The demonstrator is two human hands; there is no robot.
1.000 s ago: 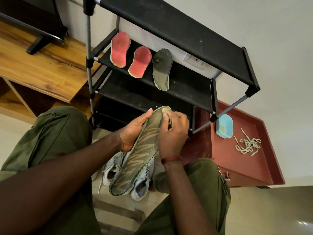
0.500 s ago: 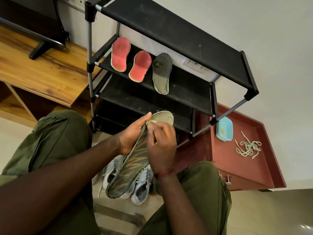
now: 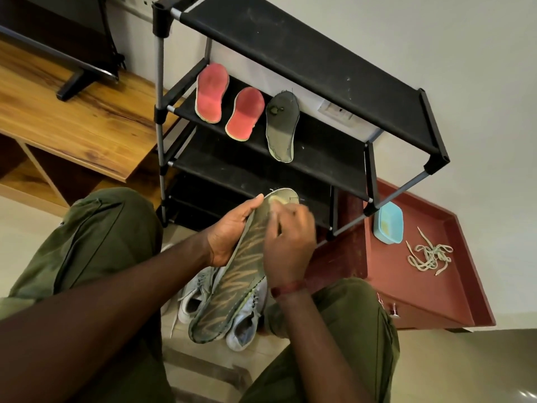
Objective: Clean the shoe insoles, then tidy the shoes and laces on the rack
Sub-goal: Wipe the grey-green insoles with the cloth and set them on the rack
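My left hand (image 3: 229, 231) grips the left edge of a long olive insole (image 3: 232, 289) with tan streaks, held over my knees. My right hand (image 3: 290, 242) presses on the insole's upper part near the heel, fingers curled and blurred; whatever it holds is hidden. Two red insoles (image 3: 211, 93) (image 3: 245, 113) and a dark olive insole (image 3: 282, 126) lie on the second shelf of the black shoe rack (image 3: 319, 68). Pale grey shoes (image 3: 247, 324) sit on the floor under the held insole. A tangle of pale laces (image 3: 430, 257) lies on the maroon cabinet top.
A light blue tub (image 3: 388, 226) sits on the maroon cabinet (image 3: 421, 295) right of the rack. A wooden TV stand (image 3: 72, 126) with a black screen foot is to the left. My knees in olive trousers flank the shoes.
My right hand slid down the insole toward me, then back up toward the heel end. The view shifted slightly; my left hand kept its hold.
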